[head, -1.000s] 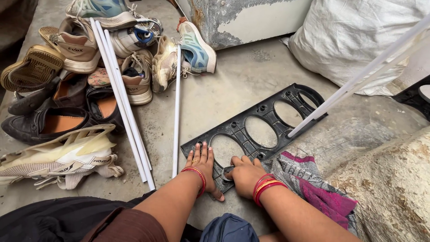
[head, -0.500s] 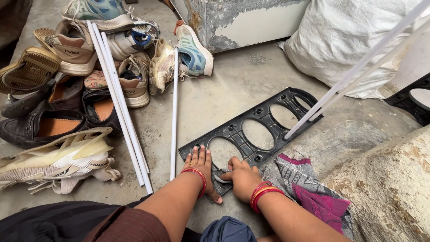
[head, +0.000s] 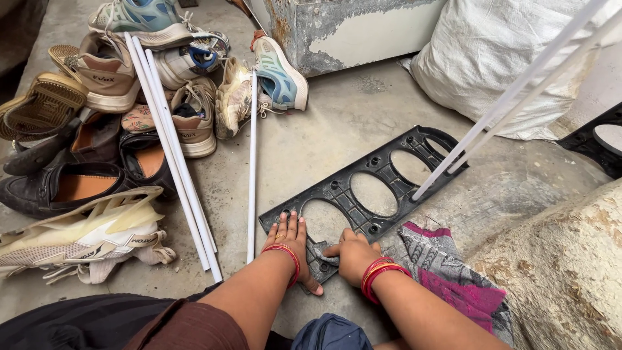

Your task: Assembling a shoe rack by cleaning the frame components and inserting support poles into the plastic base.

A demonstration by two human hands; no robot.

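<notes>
Left hand [head: 291,243] is lying flat, fingers spread, pinning the black ringed panel [head: 363,188] on the concrete floor [head: 324,123]; right hand [head: 353,254] is pinching a grey cloth [head: 322,250], wiping its near end. Next: working toward the far rings.

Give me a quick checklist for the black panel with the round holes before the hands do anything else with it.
1. Left hand flat on the near end of the black panel, pinning it: ok.
2. Right hand pressing a grey rag onto the frame: ok.
3. Panel lying flat on the concrete floor: ok.
4. Far end free: not ok, two white rods cross it.
5. Loose white rod apart from the panel's left edge: ok.
6. Patterned cloth off the panel: cannot tell, it lies along the near edge.
</notes>
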